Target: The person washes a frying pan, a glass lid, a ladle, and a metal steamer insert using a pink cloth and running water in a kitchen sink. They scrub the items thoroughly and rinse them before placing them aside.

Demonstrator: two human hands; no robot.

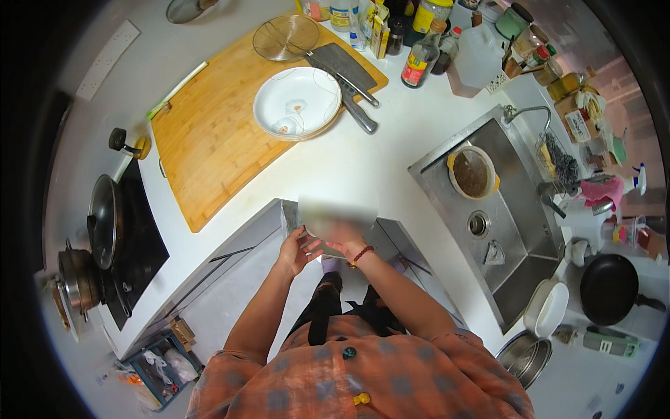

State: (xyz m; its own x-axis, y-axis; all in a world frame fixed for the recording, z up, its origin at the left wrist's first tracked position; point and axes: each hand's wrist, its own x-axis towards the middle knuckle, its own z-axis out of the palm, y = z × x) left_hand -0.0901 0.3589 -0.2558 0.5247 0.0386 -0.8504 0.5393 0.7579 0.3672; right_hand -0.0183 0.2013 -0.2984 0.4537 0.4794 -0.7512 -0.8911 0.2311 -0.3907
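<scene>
Both hands are in front of the counter's inner corner, above the floor. My left hand point(299, 253) is palm-up with its fingers apart, and its fingertips meet the edge of a blurred patch. My right hand point(347, 247), with a red bead bracelet point(362, 254) at the wrist, reaches into the same patch. The blur hides whatever lies between the hands, so a grip cannot be told. Ahead, a white plate with a flower pattern point(297, 102) rests partly on a bamboo cutting board point(209, 146). Beside the plate lie a cleaver point(343, 65) and a wire skimmer point(287, 37).
On the right, a steel sink point(515, 209) holds a pot of brownish liquid point(471, 172). Sauce bottles point(419, 57) and a plastic jug point(476, 60) line the back. A lidded pan point(104, 220) sits at the black cooktop point(138, 246) on the left. A crate point(157, 366) stands low at left.
</scene>
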